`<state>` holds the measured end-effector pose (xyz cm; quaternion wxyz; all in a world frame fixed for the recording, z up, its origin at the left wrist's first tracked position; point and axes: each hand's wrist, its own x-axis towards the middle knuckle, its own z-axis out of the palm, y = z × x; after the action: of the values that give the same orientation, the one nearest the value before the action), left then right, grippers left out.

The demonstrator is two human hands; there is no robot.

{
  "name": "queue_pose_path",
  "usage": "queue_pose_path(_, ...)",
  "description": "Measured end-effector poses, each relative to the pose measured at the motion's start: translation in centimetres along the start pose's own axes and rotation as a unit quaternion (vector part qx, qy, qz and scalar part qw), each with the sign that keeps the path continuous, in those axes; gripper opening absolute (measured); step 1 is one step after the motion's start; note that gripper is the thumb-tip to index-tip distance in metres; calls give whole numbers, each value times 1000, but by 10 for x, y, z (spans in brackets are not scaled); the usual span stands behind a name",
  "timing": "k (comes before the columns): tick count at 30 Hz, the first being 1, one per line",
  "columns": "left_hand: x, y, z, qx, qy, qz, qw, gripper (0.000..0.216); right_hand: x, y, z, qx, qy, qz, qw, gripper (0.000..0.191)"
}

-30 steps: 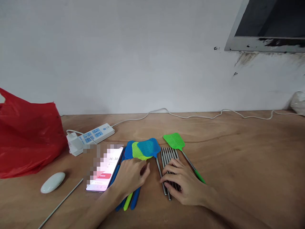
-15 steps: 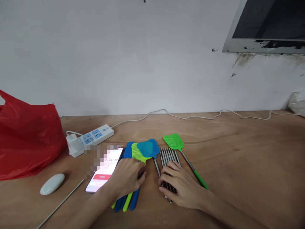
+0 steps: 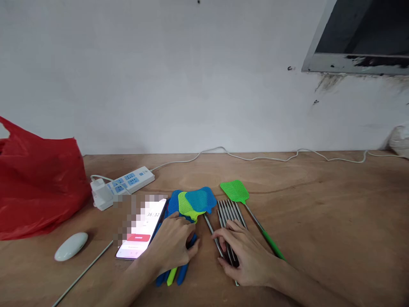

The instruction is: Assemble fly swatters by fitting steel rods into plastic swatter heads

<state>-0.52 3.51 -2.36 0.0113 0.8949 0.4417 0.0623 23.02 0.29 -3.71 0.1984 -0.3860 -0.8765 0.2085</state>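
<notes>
Several fly swatters lie in an overlapping pile left of centre, with blue heads (image 3: pixel 196 200), a yellow-green head (image 3: pixel 185 207) and blue and yellow-green handles (image 3: pixel 182 274). My left hand (image 3: pixel 177 238) curls over the pile, its thumb a little apart; its fingertips are partly hidden. To the right is a row of thin metal rods (image 3: pixel 229 209). My right hand (image 3: pixel 244 253) bends its fingers around the near part of these rods. One metal rod (image 3: pixel 209 224) slants from the blue heads toward my right index finger. A green fly swatter (image 3: pixel 234 190) lies just right of the rods.
Left of the pile lies a lit phone (image 3: pixel 143 230), with a white mouse (image 3: pixel 71 246) and a thin rod (image 3: pixel 83 273) farther left. Behind are a power strip (image 3: pixel 128 183) and a red plastic bag (image 3: pixel 41 183). A white cable (image 3: pixel 255 158) runs along the wall.
My right hand has drawn slightly toward me, and the rods' near ends reach lower. The slanting rod shows more of its length. My left hand stays over the pile, and the view has shifted slightly.
</notes>
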Motion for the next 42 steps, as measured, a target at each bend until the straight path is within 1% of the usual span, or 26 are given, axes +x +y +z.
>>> queue_pose_path(3,-1,1,2,-3,12,1,1000,21,1,0,2,-1,7,16,1000,41)
queue_pose_path(9,-2,1,7,-10,34,-9,999,20,4,-6,3,-24,12,42,999,33)
queue_pose_path(13,-2,1,5,-23,46,-16,999,21,5,-5,5,-27,12,38,999,39)
queue_pose_path(15,-2,1,3,-33,50,-19,998,21,5,-3,6,-3,29,33,999,42)
queue_pose_path(17,-1,1,2,-43,55,-17,997,21,4,0,7,44,61,32,997,43)
queue_pose_path(19,-1,1,1,-53,64,-13,996,21,4,3,7,96,103,42,989,42)
queue_pose_path(21,0,1,0,-63,74,-9,995,21,4,7,7,153,137,67,976,40)
queue_pose_path(23,0,1,-1,-72,85,-5,994,21,6,12,6,248,156,108,950,35)
queue_pose_path(24,0,1,-1,-76,91,-4,993,21,7,14,4,315,159,135,926,31)
queue_pose_path(25,1,1,-2,-80,97,-2,992,21,8,16,1,389,158,164,892,27)
queue_pose_path(27,1,1,-3,-87,109,2,990,21,10,20,-6,534,147,220,803,24)
queue_pose_path(29,0,1,-4,-93,119,8,988,21,9,24,-16,633,124,259,719,26)
queue_pose_path(30,-1,2,-4,-96,123,13,988,21,8,26,-22,665,100,269,689,27)
queue_pose_path(31,-1,2,-4,-99,126,17,987,20,6,28,-27,689,74,274,667,27)
queue_pose_path(32,-2,2,-3,-102,129,23,986,20,5,30,-32,706,52,269,653,29)
queue_pose_path(34,-3,2,-3,-107,136,33,984,20,2,34,-40,724,21,247,643,34)
queue_pose_path(37,-4,3,-3,-116,143,43,982,20,0,34,-44,721,13,210,660,44)
queue_pose_path(39,-3,2,-3,-123,143,45,981,21,1,32,-43,708,27,205,675,48)
queue_pose_path(42,-3,3,-2,-137,133,39,981,22,6,28,-35,680,88,220,694,44)
